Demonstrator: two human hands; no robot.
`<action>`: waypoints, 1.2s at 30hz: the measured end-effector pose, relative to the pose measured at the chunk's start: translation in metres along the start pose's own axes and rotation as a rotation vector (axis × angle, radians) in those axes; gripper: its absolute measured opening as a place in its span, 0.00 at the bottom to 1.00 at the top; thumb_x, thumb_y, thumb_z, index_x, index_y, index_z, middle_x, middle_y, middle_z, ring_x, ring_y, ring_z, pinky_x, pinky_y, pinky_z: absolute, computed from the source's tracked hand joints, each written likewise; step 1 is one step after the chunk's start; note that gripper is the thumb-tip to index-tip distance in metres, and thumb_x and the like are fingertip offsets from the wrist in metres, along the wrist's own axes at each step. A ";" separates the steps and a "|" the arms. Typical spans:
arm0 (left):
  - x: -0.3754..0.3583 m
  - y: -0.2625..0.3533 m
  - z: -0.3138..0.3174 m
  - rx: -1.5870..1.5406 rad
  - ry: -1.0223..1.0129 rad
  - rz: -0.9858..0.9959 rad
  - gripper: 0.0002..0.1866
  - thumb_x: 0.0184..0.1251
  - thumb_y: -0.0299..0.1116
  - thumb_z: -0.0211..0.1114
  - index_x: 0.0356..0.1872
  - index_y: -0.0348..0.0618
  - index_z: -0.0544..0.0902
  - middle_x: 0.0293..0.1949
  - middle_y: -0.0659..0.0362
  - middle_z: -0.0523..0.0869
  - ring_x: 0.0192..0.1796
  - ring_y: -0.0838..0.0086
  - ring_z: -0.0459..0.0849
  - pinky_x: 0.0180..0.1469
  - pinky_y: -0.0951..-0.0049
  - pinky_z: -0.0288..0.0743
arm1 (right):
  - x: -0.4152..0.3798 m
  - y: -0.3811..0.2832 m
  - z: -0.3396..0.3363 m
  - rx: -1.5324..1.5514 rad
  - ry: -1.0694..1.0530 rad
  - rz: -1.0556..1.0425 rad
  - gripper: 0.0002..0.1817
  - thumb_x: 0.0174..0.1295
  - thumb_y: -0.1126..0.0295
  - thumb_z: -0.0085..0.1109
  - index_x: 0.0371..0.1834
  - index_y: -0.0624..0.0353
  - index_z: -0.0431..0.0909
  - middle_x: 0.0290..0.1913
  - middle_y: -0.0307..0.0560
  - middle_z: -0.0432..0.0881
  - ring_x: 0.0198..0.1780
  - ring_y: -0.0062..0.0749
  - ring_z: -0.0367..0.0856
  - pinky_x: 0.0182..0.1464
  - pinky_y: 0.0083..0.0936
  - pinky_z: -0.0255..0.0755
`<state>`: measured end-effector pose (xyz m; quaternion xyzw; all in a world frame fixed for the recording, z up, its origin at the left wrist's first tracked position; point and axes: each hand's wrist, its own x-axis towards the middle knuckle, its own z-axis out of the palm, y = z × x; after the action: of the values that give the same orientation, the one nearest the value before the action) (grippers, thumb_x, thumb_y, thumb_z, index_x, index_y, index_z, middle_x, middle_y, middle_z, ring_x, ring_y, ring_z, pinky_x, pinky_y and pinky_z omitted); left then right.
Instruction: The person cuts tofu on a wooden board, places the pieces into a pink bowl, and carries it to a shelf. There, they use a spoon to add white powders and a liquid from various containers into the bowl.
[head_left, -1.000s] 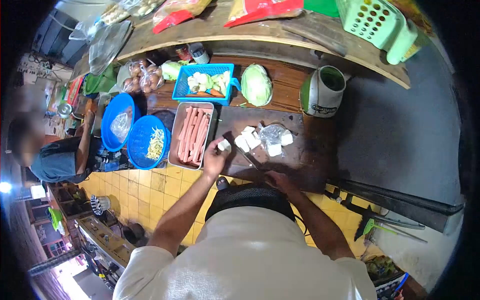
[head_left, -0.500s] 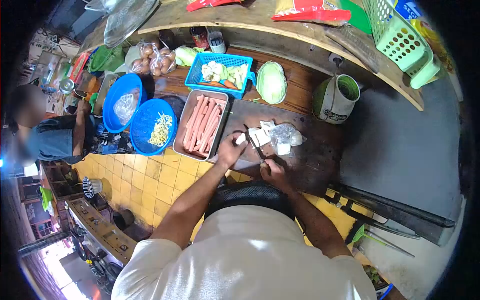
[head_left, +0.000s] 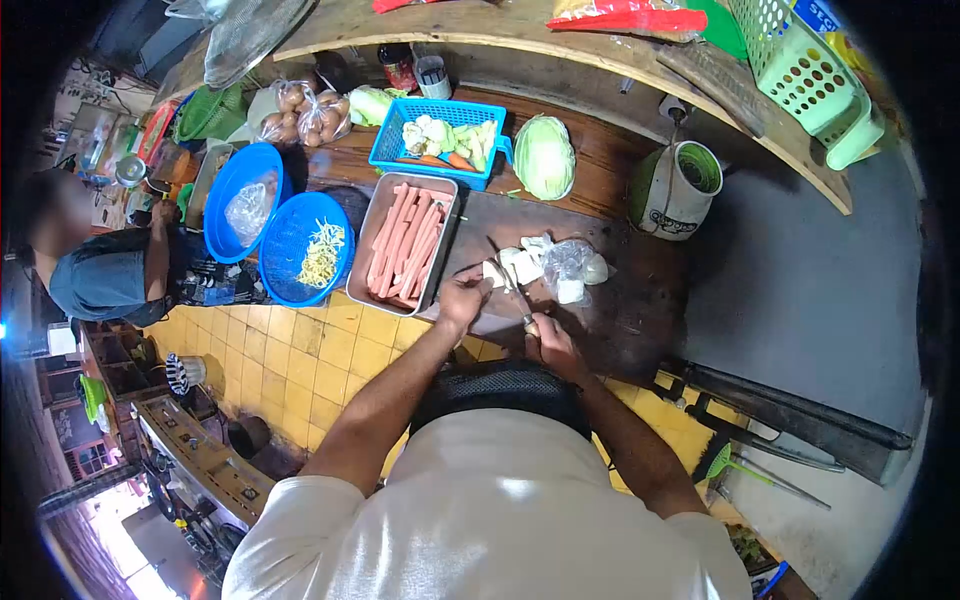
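Observation:
My right hand [head_left: 556, 346] is closed round the handle of a knife [head_left: 512, 285], its blade pointing up and to the left over the dark board [head_left: 630, 325]. Beside the blade, my left hand [head_left: 464, 299] has its fingers at a small white piece [head_left: 492, 273]; they look bent against it. Further white pieces [head_left: 523, 264] lie just right of the blade. A clear plastic bag [head_left: 568, 261] sits next to them, with a white block [head_left: 570, 291] at its lower edge.
Left of the board stands a metal tray of sausages [head_left: 448, 215], then two blue baskets [head_left: 347, 262] [head_left: 213, 225]. Behind are a blue crate [head_left: 480, 183], a cabbage [head_left: 544, 158] and a pale container [head_left: 655, 215]. A co-worker [head_left: 105, 275] is at the far left.
The white piece at my left hand has gone from raised in the fingers to lower beside the blade. My right hand and the knife have shifted slightly. The view has moved a little.

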<state>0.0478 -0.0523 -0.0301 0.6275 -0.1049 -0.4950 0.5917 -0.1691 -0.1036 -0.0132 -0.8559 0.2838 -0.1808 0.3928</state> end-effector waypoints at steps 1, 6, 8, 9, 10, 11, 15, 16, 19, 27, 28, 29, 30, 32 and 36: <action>-0.001 0.001 0.002 -0.016 0.024 0.004 0.13 0.65 0.21 0.64 0.50 0.37 0.83 0.30 0.65 0.84 0.25 0.84 0.74 0.26 0.83 0.66 | 0.000 -0.001 -0.002 -0.054 -0.087 0.088 0.20 0.69 0.59 0.50 0.56 0.63 0.71 0.44 0.63 0.79 0.44 0.63 0.80 0.45 0.47 0.76; 0.002 -0.002 0.006 -0.080 0.035 0.024 0.13 0.64 0.20 0.65 0.50 0.36 0.83 0.31 0.64 0.84 0.28 0.84 0.77 0.30 0.85 0.69 | 0.001 -0.008 -0.009 -0.108 -0.105 0.087 0.20 0.68 0.60 0.51 0.56 0.63 0.70 0.42 0.63 0.79 0.41 0.62 0.81 0.42 0.46 0.78; 0.001 0.000 0.007 -0.072 0.033 0.024 0.13 0.64 0.20 0.65 0.50 0.36 0.82 0.31 0.64 0.84 0.28 0.84 0.77 0.30 0.85 0.69 | 0.001 -0.008 -0.007 -0.100 -0.094 0.092 0.20 0.68 0.60 0.51 0.56 0.63 0.70 0.42 0.63 0.79 0.41 0.62 0.81 0.41 0.45 0.78; 0.002 -0.001 0.007 -0.063 0.030 0.023 0.13 0.64 0.20 0.65 0.49 0.36 0.82 0.31 0.64 0.84 0.28 0.84 0.77 0.29 0.84 0.69 | 0.000 -0.010 -0.008 -0.106 -0.078 0.076 0.20 0.68 0.60 0.51 0.56 0.64 0.70 0.42 0.63 0.79 0.41 0.62 0.81 0.42 0.46 0.78; 0.002 -0.001 0.006 -0.063 0.030 0.022 0.13 0.64 0.20 0.65 0.49 0.36 0.82 0.31 0.64 0.84 0.28 0.84 0.77 0.29 0.84 0.69 | 0.001 -0.010 -0.008 -0.112 -0.061 0.059 0.20 0.68 0.60 0.51 0.56 0.64 0.70 0.41 0.63 0.79 0.42 0.62 0.81 0.42 0.46 0.78; 0.003 0.000 0.004 -0.056 0.016 0.007 0.13 0.64 0.20 0.65 0.49 0.35 0.82 0.31 0.64 0.84 0.27 0.84 0.77 0.29 0.84 0.69 | 0.001 -0.009 -0.007 -0.111 -0.061 0.059 0.20 0.68 0.60 0.51 0.56 0.64 0.70 0.41 0.63 0.79 0.42 0.62 0.81 0.42 0.46 0.78; 0.000 0.003 0.008 -0.059 0.037 0.024 0.12 0.64 0.21 0.66 0.48 0.33 0.83 0.30 0.64 0.84 0.26 0.84 0.76 0.28 0.84 0.69 | 0.001 -0.003 -0.004 -0.070 -0.073 0.033 0.21 0.69 0.59 0.49 0.56 0.64 0.70 0.41 0.64 0.79 0.41 0.63 0.80 0.42 0.48 0.77; 0.000 0.003 0.008 -0.060 0.037 0.024 0.12 0.64 0.21 0.66 0.48 0.33 0.83 0.30 0.64 0.84 0.26 0.84 0.76 0.28 0.84 0.69 | 0.001 -0.004 -0.004 -0.063 -0.065 0.026 0.21 0.70 0.58 0.48 0.56 0.64 0.70 0.41 0.65 0.78 0.41 0.64 0.80 0.42 0.49 0.76; 0.003 -0.002 0.006 -0.001 0.084 0.015 0.11 0.64 0.21 0.67 0.47 0.32 0.83 0.29 0.63 0.84 0.26 0.83 0.76 0.28 0.84 0.69 | 0.003 -0.007 -0.005 -0.065 -0.116 0.112 0.21 0.70 0.57 0.46 0.57 0.63 0.69 0.41 0.67 0.78 0.42 0.65 0.79 0.43 0.51 0.75; 0.003 -0.004 0.008 0.026 0.130 -0.001 0.09 0.63 0.21 0.67 0.44 0.33 0.83 0.29 0.62 0.85 0.25 0.83 0.76 0.27 0.83 0.69 | 0.008 0.000 0.002 -0.055 -0.124 0.152 0.16 0.66 0.60 0.49 0.51 0.58 0.69 0.40 0.67 0.76 0.40 0.67 0.80 0.41 0.54 0.76; 0.003 -0.004 0.008 0.026 0.130 -0.002 0.09 0.63 0.21 0.67 0.44 0.33 0.83 0.29 0.62 0.85 0.25 0.83 0.76 0.27 0.83 0.69 | 0.007 0.003 0.007 -0.113 -0.070 0.110 0.16 0.65 0.60 0.49 0.49 0.59 0.70 0.39 0.66 0.77 0.38 0.66 0.81 0.39 0.53 0.78; 0.003 -0.004 0.008 0.024 0.127 -0.009 0.09 0.63 0.21 0.67 0.44 0.33 0.83 0.29 0.62 0.85 0.25 0.83 0.76 0.28 0.83 0.70 | 0.006 0.006 0.012 -0.114 -0.071 0.110 0.16 0.65 0.60 0.49 0.49 0.59 0.70 0.39 0.66 0.77 0.38 0.66 0.81 0.39 0.53 0.78; 0.004 -0.004 0.008 0.021 0.125 -0.016 0.10 0.63 0.21 0.67 0.45 0.33 0.83 0.29 0.62 0.85 0.26 0.83 0.76 0.28 0.83 0.70 | 0.006 0.009 0.017 -0.157 -0.052 0.087 0.15 0.64 0.61 0.51 0.48 0.59 0.70 0.37 0.64 0.78 0.35 0.64 0.82 0.36 0.51 0.79; 0.003 -0.003 0.005 0.011 0.070 -0.023 0.10 0.62 0.21 0.67 0.45 0.33 0.84 0.30 0.62 0.85 0.26 0.83 0.77 0.29 0.83 0.70 | 0.004 0.015 0.026 -0.201 -0.034 0.064 0.15 0.63 0.61 0.52 0.47 0.59 0.71 0.36 0.63 0.78 0.31 0.62 0.83 0.33 0.50 0.80; 0.006 -0.008 0.006 0.018 0.110 -0.014 0.10 0.63 0.23 0.67 0.45 0.33 0.84 0.30 0.63 0.84 0.27 0.84 0.76 0.30 0.83 0.69 | 0.003 0.014 0.027 -0.266 0.015 0.132 0.15 0.63 0.61 0.54 0.46 0.58 0.72 0.35 0.61 0.79 0.28 0.59 0.83 0.29 0.48 0.81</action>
<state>0.0425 -0.0584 -0.0391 0.6598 -0.0723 -0.4629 0.5875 -0.1573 -0.0975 -0.0406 -0.8784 0.3638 -0.1218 0.2850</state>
